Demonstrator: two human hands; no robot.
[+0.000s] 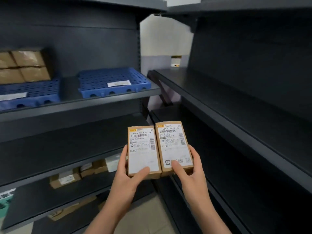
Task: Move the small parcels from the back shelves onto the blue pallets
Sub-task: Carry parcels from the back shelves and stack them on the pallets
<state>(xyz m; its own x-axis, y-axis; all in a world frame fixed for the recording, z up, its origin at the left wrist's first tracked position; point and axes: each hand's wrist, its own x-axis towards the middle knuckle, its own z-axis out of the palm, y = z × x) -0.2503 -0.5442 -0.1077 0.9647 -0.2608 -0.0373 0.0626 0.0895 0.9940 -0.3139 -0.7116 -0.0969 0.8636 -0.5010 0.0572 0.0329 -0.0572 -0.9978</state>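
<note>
Both hands, left hand and right hand, grip two labelled parcels side by side, mid-air before dark shelves. Carrying step, I judge. Next: lift to bare blue pallet, upper left.

Left parcel against right parcel, labels up, below blue pallet

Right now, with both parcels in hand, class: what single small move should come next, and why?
Probably lift both up and leftward to the nearer blue pallet. The left hand grips the B700 parcel, the right hand the A130 parcel; that pallet holds only a white strip.
</note>
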